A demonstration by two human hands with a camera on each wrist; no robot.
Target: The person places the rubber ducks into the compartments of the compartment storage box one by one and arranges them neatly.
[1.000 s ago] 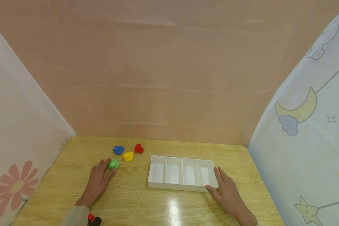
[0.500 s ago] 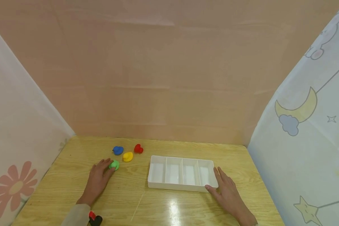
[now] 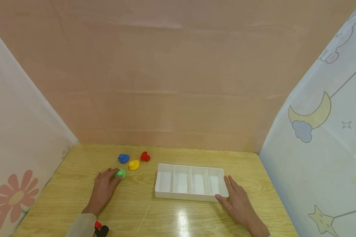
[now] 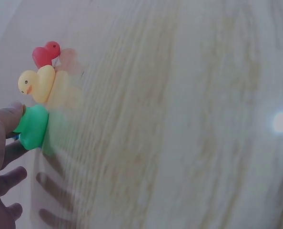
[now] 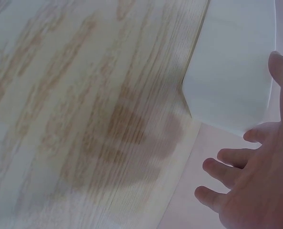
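Observation:
My left hand (image 3: pixel 103 187) pinches a small green rubber duck (image 3: pixel 121 173) between thumb and fingers at the left of the table. In the left wrist view the green duck (image 4: pixel 34 128) is close to the tabletop, its face turned out of sight. Just beyond it lie a yellow duck (image 3: pixel 134 165), a blue duck (image 3: pixel 123 158) and a red duck (image 3: pixel 145 156). A white tray with several compartments (image 3: pixel 191 196) stands right of centre. My right hand (image 3: pixel 240 205) touches the tray's near right corner, thumb at the front rim and straight fingers along the right end.
The wooden table (image 3: pixel 166 220) ends at a brown back wall (image 3: pixel 178 98). Patterned white sheets (image 3: pixel 323 164) border it on both sides. A black and red object (image 3: pixel 101 229) shows beside the left sleeve (image 3: pixel 82 225).
My left fingers have drawn in around the green duck, which has turned and shifted very slightly right. My right hand and the tray have stayed in place.

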